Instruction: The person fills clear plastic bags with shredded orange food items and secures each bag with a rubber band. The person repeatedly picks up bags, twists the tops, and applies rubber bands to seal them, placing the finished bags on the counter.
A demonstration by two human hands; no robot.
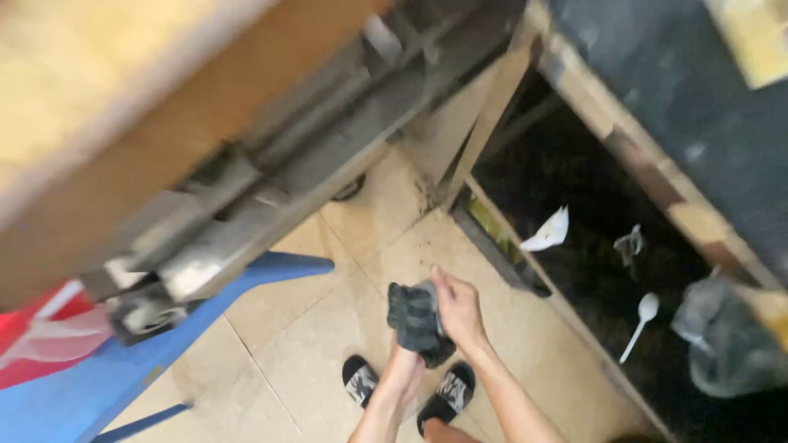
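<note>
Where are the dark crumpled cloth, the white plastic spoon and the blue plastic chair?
dark crumpled cloth (414, 320), head view, its folded middle
white plastic spoon (648, 308), head view, its bowl
blue plastic chair (98, 385), head view, its seat

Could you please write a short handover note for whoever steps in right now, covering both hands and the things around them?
Left hand: holds the dark cloth from below.
Right hand: fingers grip the cloth's top edge.
The cloth is held above the tiled floor, over the sandalled feet.
A white spoon and white paper scrap lie in the dark recess to the right.
Done or left: cannot tell from this blurred view.
</note>
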